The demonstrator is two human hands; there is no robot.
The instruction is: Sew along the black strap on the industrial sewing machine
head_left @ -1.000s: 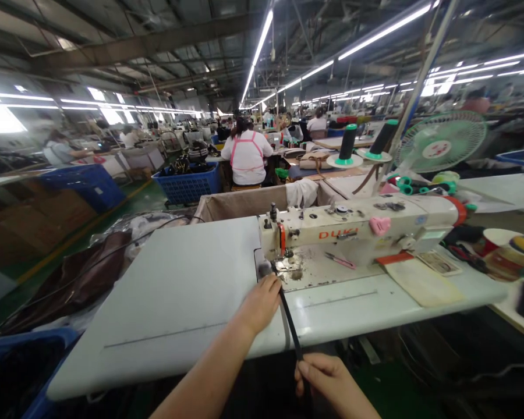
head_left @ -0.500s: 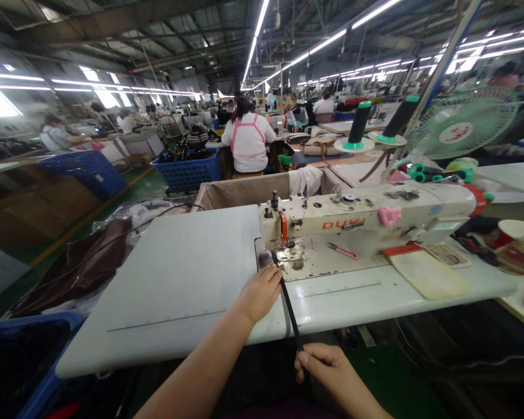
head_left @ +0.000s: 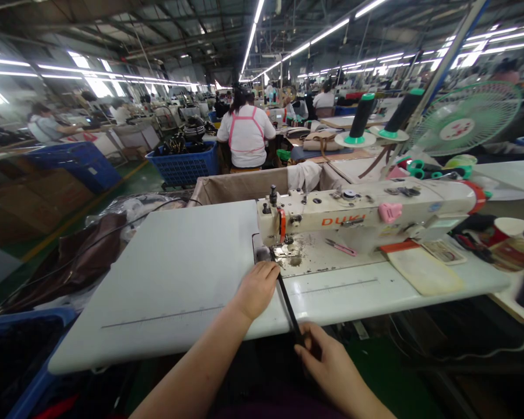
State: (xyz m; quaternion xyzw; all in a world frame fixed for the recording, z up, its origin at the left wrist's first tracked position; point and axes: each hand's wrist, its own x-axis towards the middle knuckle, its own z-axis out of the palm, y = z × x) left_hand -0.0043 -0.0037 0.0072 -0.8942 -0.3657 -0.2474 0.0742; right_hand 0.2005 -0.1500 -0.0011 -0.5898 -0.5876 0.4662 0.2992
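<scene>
Our right hand had moved slightly nearer the front edge of the table, pinching the black strip, which led toward the sewing machine. We laid our left hand on the strip, fingers together; whether they pinched it, we could not tell.

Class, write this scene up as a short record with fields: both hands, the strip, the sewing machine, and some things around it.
Left hand: over the tabletop, fingers at the black strip
Right hand: gripping the strip near the tabletop's front edge
Strip: narrow, running between the hands
Sewing machine: pale body, orange lettering
On its bed: pink-handled tool
Beyond it: two dark thread cones, green fan
</scene>
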